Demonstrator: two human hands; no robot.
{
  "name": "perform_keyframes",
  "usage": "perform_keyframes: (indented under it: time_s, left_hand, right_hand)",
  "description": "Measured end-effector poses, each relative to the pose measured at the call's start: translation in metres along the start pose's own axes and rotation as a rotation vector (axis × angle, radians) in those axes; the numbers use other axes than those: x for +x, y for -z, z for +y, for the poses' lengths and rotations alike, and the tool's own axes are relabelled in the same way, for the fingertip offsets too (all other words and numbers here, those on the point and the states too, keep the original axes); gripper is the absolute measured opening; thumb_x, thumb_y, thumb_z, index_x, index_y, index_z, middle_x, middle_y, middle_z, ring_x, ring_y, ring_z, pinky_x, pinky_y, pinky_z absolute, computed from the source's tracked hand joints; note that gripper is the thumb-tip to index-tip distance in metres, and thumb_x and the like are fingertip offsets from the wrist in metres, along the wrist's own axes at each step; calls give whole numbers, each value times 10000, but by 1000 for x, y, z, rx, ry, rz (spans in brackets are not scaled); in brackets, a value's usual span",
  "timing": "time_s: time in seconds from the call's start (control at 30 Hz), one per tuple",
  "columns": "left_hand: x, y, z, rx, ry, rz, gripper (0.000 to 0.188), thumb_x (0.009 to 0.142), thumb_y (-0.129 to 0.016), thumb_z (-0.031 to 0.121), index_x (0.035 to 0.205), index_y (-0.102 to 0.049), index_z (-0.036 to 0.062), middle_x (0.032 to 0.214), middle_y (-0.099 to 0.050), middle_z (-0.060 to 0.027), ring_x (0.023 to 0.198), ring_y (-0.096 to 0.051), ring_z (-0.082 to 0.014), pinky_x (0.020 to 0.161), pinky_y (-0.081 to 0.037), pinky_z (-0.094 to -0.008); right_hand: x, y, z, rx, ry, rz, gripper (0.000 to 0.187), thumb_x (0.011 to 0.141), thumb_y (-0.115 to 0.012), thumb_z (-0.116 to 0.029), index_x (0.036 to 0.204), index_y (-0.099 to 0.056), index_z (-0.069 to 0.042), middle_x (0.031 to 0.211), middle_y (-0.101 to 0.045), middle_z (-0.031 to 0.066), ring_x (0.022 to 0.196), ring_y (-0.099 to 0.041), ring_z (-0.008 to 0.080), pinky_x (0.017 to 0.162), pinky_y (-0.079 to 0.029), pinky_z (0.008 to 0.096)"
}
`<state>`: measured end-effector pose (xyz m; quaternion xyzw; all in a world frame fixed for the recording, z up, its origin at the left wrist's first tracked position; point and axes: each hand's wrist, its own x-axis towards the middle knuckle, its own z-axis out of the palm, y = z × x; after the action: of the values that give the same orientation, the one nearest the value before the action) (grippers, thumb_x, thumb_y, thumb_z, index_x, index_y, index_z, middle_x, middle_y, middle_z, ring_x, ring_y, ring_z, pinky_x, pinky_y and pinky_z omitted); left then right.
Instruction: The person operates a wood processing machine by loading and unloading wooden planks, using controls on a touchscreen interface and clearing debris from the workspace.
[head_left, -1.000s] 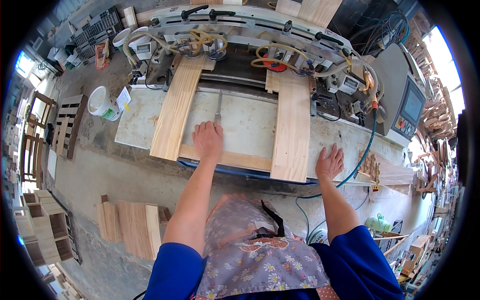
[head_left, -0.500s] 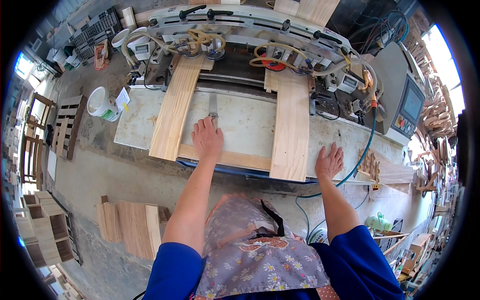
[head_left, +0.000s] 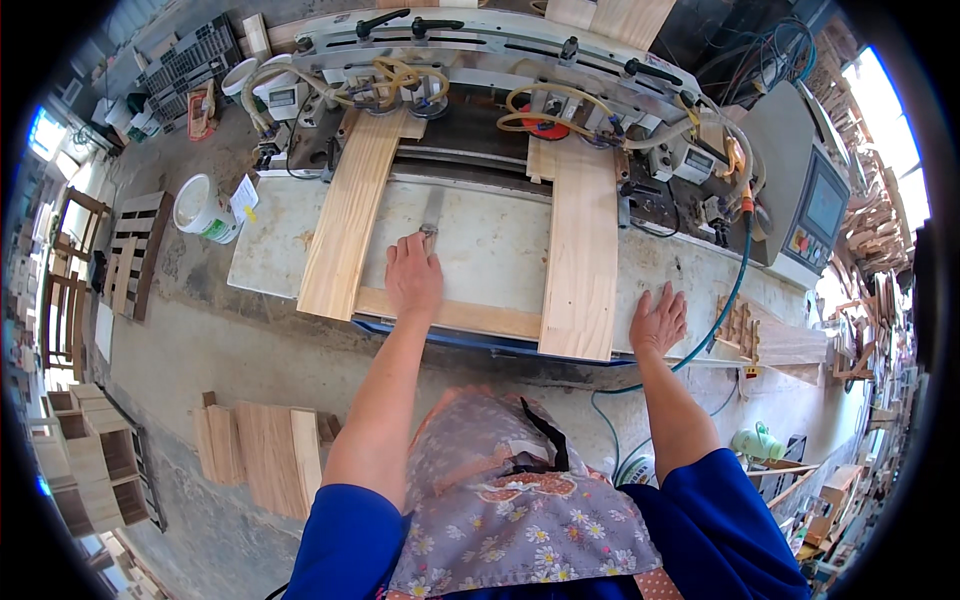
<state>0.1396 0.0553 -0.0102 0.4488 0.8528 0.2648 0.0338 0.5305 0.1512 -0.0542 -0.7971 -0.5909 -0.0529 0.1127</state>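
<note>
My left hand lies palm down over the pale worktable, fingers stretched forward. Just beyond its fingertips is a slim grey metal tool, like a caliper or a rule; whether the fingers touch it I cannot tell. To the left of this hand a long pine board runs under the machine's clamps, and to its right lies a second wide board. A narrow wood strip spans between them along the near edge. My right hand rests flat on the table, right of the second board, fingers spread.
A machine with hoses and round clamp heads stands along the table's back. At right are its control panel and a blue-green hose. Boards lie on the floor at left, near a white bucket.
My left hand has shifted slightly left. The far end of the slim metal tool has swung a little to the right. My right hand and both boards stay in place.
</note>
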Motion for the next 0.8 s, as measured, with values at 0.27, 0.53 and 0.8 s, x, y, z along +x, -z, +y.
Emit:
perform_keyframes:
  time_s: [0.27,0.53,0.8]
  left_hand:
    - [-1,1,-1,-2,-27,-24,349,835,-650,117,1163,-535,91,1157,-596,-85,1097,-515,-293,944,-431,-401]
    - [-1,-2,-3,-59,-38,24,329,814,-672,90,1114,-539,74,1114,-577,-115,1067,-519,-323,921,-444,-413]
    - [-2,-4,-3,-105,-23,61,301,835,-643,66,1107,-514,72,1099,-535,-149,1058,-520,-346,904,-451,-433]
  right_hand:
    - [0,1,-1,3,0,-3,593,920,-477,-478,1449,-391,-225,1532,-327,117,1432,-247,292,1133,-187,511]
    - [0,-1,-1,-4,-5,2,588,921,-474,-477,1449,-392,-231,1536,-322,116,1433,-246,287,1135,-186,509]
    - [0,-1,-1,-14,-7,0,589,919,-469,-478,1447,-396,-227,1537,-323,115,1431,-251,287,1134,-185,510]
